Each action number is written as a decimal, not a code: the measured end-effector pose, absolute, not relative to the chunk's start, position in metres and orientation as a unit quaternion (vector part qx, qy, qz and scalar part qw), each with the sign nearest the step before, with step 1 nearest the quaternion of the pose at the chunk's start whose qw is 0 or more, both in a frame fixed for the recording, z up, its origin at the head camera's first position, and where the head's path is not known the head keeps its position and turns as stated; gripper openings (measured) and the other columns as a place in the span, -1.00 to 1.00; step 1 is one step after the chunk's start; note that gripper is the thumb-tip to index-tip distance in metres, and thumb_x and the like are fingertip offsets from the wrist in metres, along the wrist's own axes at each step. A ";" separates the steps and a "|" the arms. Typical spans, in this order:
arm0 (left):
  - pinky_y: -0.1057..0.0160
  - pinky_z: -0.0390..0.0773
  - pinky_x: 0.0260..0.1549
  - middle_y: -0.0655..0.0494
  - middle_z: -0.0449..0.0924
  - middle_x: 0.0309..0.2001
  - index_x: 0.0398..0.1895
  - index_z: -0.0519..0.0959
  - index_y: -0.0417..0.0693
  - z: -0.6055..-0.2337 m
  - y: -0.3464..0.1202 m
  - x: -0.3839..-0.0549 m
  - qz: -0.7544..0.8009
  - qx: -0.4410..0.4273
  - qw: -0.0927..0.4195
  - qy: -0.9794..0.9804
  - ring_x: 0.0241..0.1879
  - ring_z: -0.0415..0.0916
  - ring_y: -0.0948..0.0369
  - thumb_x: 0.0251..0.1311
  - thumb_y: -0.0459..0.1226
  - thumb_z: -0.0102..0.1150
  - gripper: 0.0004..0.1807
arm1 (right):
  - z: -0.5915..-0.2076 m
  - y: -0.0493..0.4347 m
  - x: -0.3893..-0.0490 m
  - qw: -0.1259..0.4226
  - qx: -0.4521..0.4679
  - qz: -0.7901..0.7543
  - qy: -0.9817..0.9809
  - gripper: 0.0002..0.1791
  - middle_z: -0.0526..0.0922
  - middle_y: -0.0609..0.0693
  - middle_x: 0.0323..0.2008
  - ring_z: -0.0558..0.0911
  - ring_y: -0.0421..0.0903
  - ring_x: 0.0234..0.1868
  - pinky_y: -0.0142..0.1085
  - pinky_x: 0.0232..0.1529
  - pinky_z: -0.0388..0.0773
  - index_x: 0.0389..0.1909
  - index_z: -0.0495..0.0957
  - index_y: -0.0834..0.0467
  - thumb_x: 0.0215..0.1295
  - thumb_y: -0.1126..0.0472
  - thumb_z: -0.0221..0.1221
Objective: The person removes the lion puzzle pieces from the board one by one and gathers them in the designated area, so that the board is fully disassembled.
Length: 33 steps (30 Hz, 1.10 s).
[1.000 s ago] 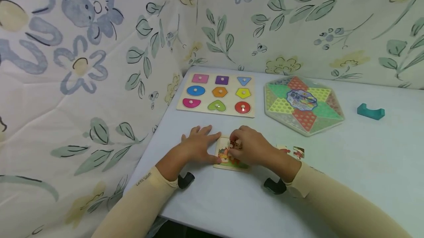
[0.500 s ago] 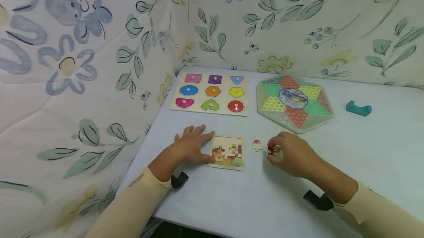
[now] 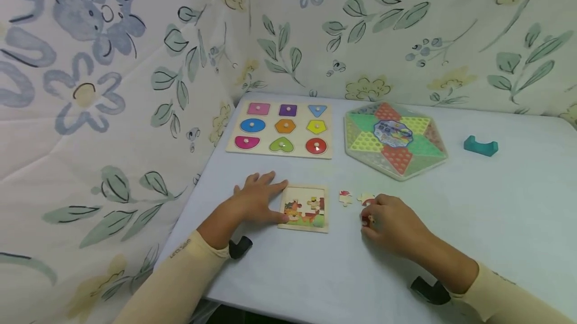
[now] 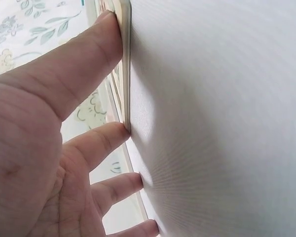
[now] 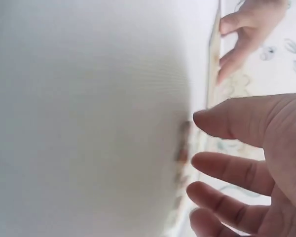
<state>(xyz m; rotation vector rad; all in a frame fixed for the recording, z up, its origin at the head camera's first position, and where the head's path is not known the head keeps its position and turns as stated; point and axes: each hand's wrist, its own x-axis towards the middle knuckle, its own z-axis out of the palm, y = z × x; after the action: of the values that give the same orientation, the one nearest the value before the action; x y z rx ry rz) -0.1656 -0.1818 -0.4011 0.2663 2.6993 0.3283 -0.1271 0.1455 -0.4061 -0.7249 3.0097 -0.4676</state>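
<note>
A small wooden tray puzzle with a partly filled animal picture lies on the table. My left hand rests at its left side, fingers spread, thumb on the lower left frame and index fingertip at the upper left corner; the left wrist view shows the thumb on the frame. To the right, my right hand pinches a dark red-brown puzzle piece between thumb and index finger, close to the tabletop. This piece is blurred in the right wrist view. Two loose pieces lie nearby: one puzzle piece and another by my right knuckles.
Behind the tray is a wooden shape board with knobbed, coloured shapes. Right of it lies a hexagonal game board with coloured triangles. A teal curved block sits farther right. A floral cloth hangs behind and left.
My right hand left the tray, moved right to the loose pieces, and now has the dark piece slightly nearer me. My left hand stays at the tray. The head view has shifted slightly.
</note>
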 end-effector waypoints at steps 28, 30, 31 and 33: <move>-0.58 -0.04 0.36 0.09 -0.06 0.66 0.59 0.19 0.47 -0.403 -0.179 -0.167 0.108 0.096 0.207 0.968 0.62 -0.23 -0.18 0.00 0.28 0.45 0.04 | -0.393 0.063 -0.189 0.140 -0.246 -0.195 0.939 -0.83 0.59 -0.11 -0.30 0.50 -0.07 -0.20 -0.19 -0.13 0.55 -0.35 0.65 0.00 0.17 0.14 0.48; -0.57 -0.04 0.36 0.09 -0.06 0.66 0.59 0.18 0.47 -0.403 -0.180 -0.166 0.108 0.093 0.207 0.968 0.62 -0.22 -0.18 0.00 0.27 0.45 0.04 | -0.392 0.065 -0.188 0.141 -0.242 -0.221 0.934 -0.85 0.62 -0.13 -0.34 0.51 -0.09 -0.25 -0.22 -0.19 0.55 -0.34 0.62 0.00 0.23 0.18 0.44; -0.57 -0.03 0.36 0.09 -0.06 0.66 0.59 0.19 0.47 -0.403 -0.181 -0.166 0.109 0.092 0.206 0.968 0.62 -0.22 -0.18 0.00 0.26 0.46 0.04 | -0.392 0.068 -0.188 0.140 -0.239 -0.236 0.931 -0.86 0.62 -0.14 -0.37 0.52 -0.10 -0.28 -0.23 -0.22 0.54 -0.34 0.61 0.00 0.25 0.20 0.42; -0.57 -0.02 0.36 0.08 -0.05 0.66 0.59 0.19 0.46 -0.403 -0.182 -0.165 0.108 0.090 0.205 0.969 0.62 -0.21 -0.17 0.00 0.25 0.46 0.05 | -0.389 0.075 -0.188 0.138 -0.233 -0.260 0.927 -0.88 0.63 -0.14 -0.40 0.53 -0.12 -0.33 -0.27 -0.28 0.53 -0.31 0.62 0.01 0.29 0.23 0.39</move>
<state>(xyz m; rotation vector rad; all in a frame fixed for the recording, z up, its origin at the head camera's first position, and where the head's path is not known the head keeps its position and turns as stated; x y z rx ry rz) -0.1651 -0.1821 -0.4035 0.2521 2.7012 0.3007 -0.1881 0.0754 -0.3894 -0.6738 2.6819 -0.7514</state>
